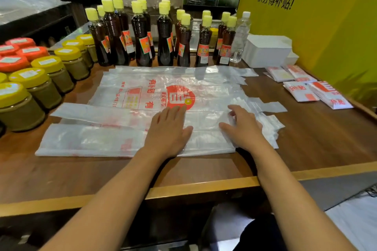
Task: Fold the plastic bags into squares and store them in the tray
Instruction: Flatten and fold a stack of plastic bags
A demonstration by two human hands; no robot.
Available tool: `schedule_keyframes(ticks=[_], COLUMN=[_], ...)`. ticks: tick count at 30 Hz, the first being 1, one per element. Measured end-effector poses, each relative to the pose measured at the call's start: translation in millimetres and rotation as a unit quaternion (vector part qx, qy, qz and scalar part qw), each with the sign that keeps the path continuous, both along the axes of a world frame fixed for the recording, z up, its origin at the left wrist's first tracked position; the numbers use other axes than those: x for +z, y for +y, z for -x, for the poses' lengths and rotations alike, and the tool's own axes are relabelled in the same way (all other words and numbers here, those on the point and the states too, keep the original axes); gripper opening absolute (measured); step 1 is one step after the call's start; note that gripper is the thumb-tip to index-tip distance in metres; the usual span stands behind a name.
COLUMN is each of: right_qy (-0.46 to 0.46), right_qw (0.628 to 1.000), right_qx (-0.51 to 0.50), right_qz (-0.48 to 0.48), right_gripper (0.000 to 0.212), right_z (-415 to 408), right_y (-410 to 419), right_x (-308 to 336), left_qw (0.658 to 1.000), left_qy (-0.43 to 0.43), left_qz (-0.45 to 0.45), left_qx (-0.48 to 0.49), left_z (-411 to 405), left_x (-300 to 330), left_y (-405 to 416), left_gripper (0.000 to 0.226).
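Here, on the brown counter (306, 140): several translucent plastic bags (142, 91) with red print, laid flat and overlapping, handles pointing right. Nearest bag (85, 140): folded lengthwise into a long strip, lying along the counter's near side. Left hand (168, 130): flat on this strip near its middle, fingers straight and together, pressing down. Right hand (243, 125): on the strip's handle end, fingers spread and slightly bent, touching the crumpled plastic; whether it pinches any of it cannot be told. Folded squares (312, 89): four or so small white-and-red packets, lying at the counter's right side, well apart from the flat bags. White tray (267, 51): at the far right, just behind the squares, beside the yellow wall (326, 36). Dark sauce bottles (140, 36) with yellow caps: a row behind the bags. Jars (40, 83) with yellow and orange lids: grouped at the left.
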State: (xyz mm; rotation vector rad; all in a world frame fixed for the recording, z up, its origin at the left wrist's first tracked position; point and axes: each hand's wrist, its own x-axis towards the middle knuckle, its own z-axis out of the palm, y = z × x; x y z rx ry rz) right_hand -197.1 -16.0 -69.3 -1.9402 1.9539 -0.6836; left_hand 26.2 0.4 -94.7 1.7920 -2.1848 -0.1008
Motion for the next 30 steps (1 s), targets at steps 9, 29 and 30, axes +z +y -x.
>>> schedule_keyframes(ticks=[9, 29, 30], right_qy=[-0.197, -0.093, -0.011], right_qw=[0.978, 0.988, 0.995], right_qx=[0.053, 0.081, 0.075], right_qz=[0.047, -0.088, -0.06], right_gripper=[0.02, 0.04, 0.035], right_z=[11, 44, 46], right_y=[5, -26, -28], right_x=[12, 60, 58], left_qw=[0.994, 0.991, 0.992], left_qy=[0.101, 0.132, 0.129], left_qz=[-0.01, -0.011, -0.006], left_qx=[0.032, 0.008, 0.007], left_z=[-1, -6, -7], left_x=[3, 2, 2], left_y=[-1, -2, -2], left_gripper=[0.069, 0.068, 0.064])
